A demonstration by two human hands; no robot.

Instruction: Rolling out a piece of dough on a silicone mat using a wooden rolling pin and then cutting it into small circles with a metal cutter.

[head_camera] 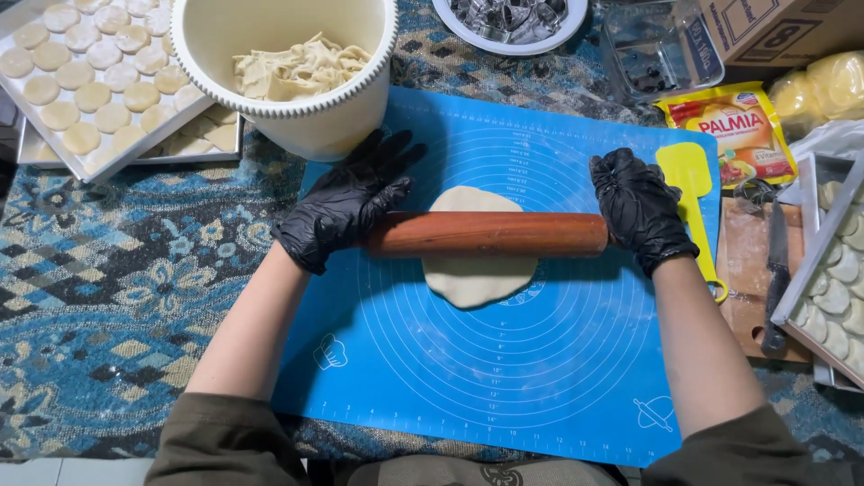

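Around the blue mat we see many things. A big white bowl with dough scraps stands on the far left corner of the mat, just behind our left hand. Left of the bowl lies a tray full of round dough pieces. At the far edge there is a white plate with metal cutters and a clear plastic box. A yellow spatula lies on the right edge of the mat, just beside our right hand. Further right are a wooden board with a knife, and another tray with folded dough pieces.

The wooden rolling pin lies across the middle of the flat dough, which is at the centre of the mat. Both hands wear black gloves. The left hand presses on the left end of the pin with the fingers stretched wide and flat. The right hand covers the right end with the fingers curved over it.

A yellow and red packet lies at the far right corner of the mat, and a brown cardboard box stands behind it.
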